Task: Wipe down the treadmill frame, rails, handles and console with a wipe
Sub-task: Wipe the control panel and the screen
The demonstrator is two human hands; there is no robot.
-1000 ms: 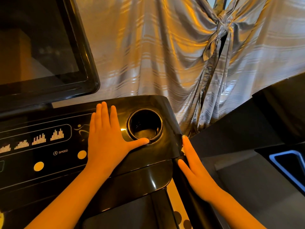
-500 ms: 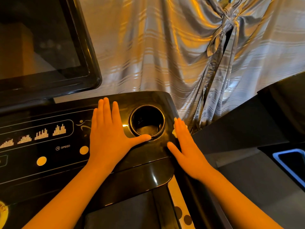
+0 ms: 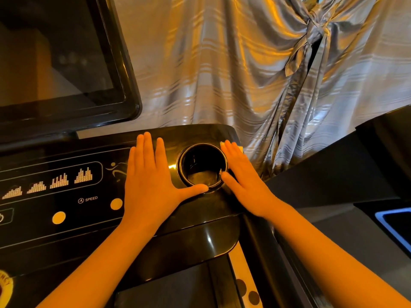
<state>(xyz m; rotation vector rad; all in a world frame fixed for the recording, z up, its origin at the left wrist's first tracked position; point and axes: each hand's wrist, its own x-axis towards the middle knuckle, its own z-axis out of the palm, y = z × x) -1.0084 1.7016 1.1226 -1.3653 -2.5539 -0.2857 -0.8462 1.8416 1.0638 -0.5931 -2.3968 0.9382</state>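
- I am looking down through the head camera at the treadmill's console (image 3: pixel 66 230), a glossy black panel that is filling the lower left of the view.
- The left hand (image 3: pixel 148 187) is lying flat on the console just left of the cup holder (image 3: pixel 180 167). Its fingers are straight and close together, gripping nothing, and its thumb is reaching out to the holder's near rim.
- The right hand (image 3: pixel 244 181) is pressing down on the console's right edge, just right of the cup holder. Its fingers are straight and not curling round anything.
- The wipe (image 3: pixel 239 148) is sitting under those right fingers, at the console's far right corner. I am seeing only pale slivers of it poking out past the fingertips.
- The right thumb is touching the holder's rim on its right side.
- Two round yellow buttons (image 3: pixel 59 217) are showing on the panel left of the left hand, with a SPEED label (image 3: pixel 88 199) between them.
- A dark screen (image 3: pixel 55 63) is standing above the console, and a shiny striped curtain (image 3: pixel 222 74) is hanging behind it.
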